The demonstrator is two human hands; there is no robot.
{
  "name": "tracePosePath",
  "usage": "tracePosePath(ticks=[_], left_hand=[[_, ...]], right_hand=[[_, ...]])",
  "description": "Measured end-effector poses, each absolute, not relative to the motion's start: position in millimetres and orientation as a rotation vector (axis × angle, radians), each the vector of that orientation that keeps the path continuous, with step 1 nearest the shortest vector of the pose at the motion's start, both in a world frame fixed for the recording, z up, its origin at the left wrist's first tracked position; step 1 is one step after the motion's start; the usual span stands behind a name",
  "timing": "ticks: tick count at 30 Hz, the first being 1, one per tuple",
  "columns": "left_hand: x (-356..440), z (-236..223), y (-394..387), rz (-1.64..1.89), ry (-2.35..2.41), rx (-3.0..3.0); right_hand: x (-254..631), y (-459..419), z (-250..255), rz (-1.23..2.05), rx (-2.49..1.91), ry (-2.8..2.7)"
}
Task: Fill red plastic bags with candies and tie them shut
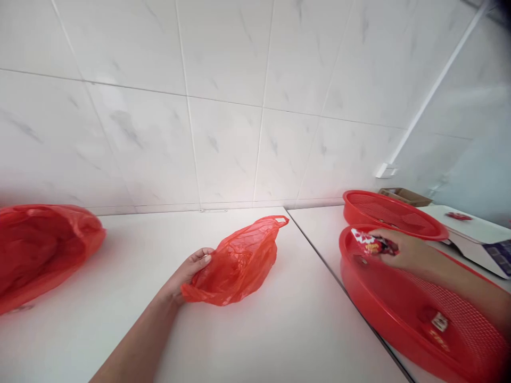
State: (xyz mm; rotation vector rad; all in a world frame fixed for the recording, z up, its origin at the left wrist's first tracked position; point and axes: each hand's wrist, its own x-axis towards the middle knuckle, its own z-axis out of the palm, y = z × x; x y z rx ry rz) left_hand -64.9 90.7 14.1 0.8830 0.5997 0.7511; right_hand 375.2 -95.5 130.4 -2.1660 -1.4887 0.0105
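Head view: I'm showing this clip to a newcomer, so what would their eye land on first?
Bright red stands out against the white wall tiles and counter: two round red mesh baskets sit at the right, the right hand holding a snack packet over the nearer basket. In the middle, the left hand grips the edge of a crumpled red plastic bag, and another red bag lies at the far left.

Light: bright, even and diffuse; its direction cannot be told.
Glare: the white wall tiles (223, 106) and tabletop (279, 330) look washed out, palest around 6 o'clock.
Shadows: faint and soft beside the red plastic bag (235, 266), with a reddish cast nearby.
Blur: the red mesh basket (447, 324) turns soft at 4 o'clock.
Distortion: wide-angle lines bow toward the edges; corners darken at 1 and 5 o'clock.
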Motion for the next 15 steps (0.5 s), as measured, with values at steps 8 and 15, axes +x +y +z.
tracePosePath(ticks=[8, 15], left_hand=[[-67.1, 7.1, 93.3, 0.775, 0.561, 0.888], [-68.1, 4.0, 92.4, 0.798, 0.568, 0.902]], right_hand=[[224.0, -30.7, 170.2, 0.277, -1.569, -2.099], [191.4, -0.8, 165.9, 0.086, -1.628, -2.265]])
